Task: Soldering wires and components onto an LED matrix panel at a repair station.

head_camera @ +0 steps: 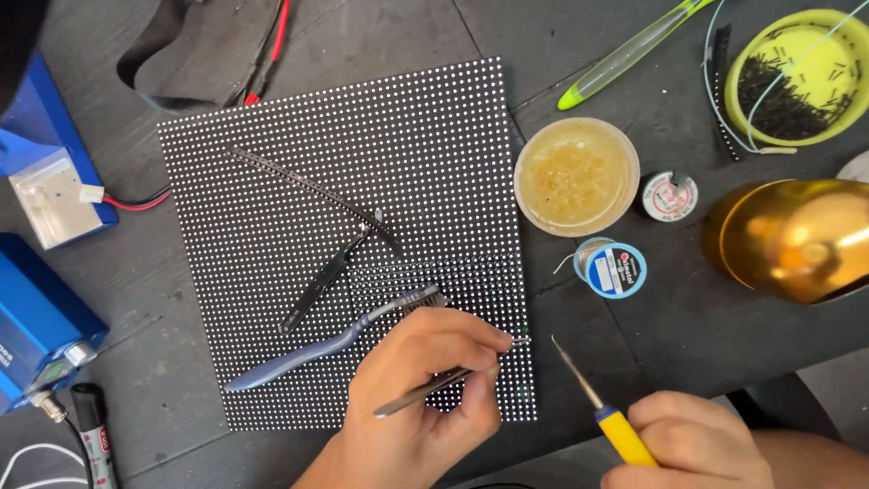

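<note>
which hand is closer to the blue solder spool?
Right. The right hand, holding the yellow-handled soldering iron, sits below the blue solder spool. The left hand, holding tweezers over the LED panel, is farther, lower left.

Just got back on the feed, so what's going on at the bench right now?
A person is working at the lower right edge of a black dotted LED panel. The left hand holds metal tweezers with the tips at the panel's edge. The right hand holds a yellow-handled soldering iron, its tip just off that edge. A toothbrush lies on the panel; a flux tub and solder spool sit beside it.
</note>
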